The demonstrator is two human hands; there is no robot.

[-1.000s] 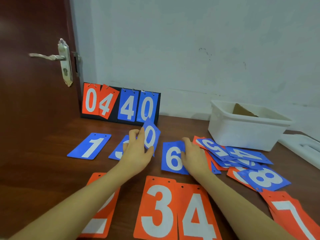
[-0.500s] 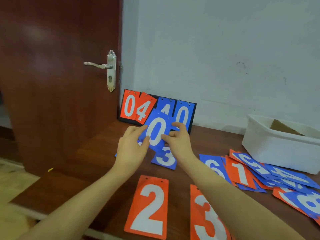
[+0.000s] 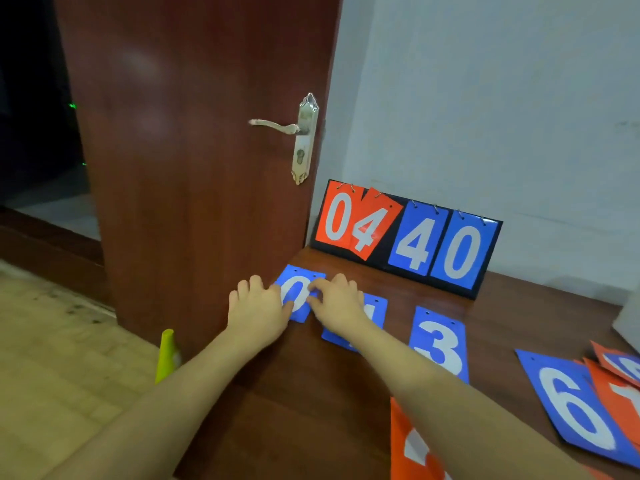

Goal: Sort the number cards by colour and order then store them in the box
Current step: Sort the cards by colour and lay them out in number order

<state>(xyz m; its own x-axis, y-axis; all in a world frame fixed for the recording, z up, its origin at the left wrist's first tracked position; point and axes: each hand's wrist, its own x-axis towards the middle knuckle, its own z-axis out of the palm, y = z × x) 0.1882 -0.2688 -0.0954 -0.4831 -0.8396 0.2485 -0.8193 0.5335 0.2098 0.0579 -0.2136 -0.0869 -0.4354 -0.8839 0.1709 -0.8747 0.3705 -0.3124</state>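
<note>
**Blue 0 going down at the head of the blue row**

Blue 0 card (image 3: 297,294) lies flat at the far left corner of the table (image 3: 311,410), just by the door (image 3: 194,168). Both hands are on it: left hand (image 3: 258,308) pinches its left edge, right hand (image 3: 337,303) holds the right edge with curled fingertips. Right hand also covers most of the next blue card (image 3: 375,311); digit hidden. Blue 3 card (image 3: 438,344) sits right of that, blue 6 card (image 3: 575,403) further right, near the mixed pile (image 3: 616,372) at the right edge. Orange card (image 3: 412,448) at the near edge, cropped. Box (image 3: 628,320) barely shows at the right edge.

Step, as I read it: laying out blues in order. Next: let go, square the 0 with the row, pull more blues from the pile to fill gaps.

Versus 0.5 s ago: the 0 was held up in the air, tilted, in front of the scoreboard (image 3: 405,237); now it is down on the table. View has swung left.
</note>
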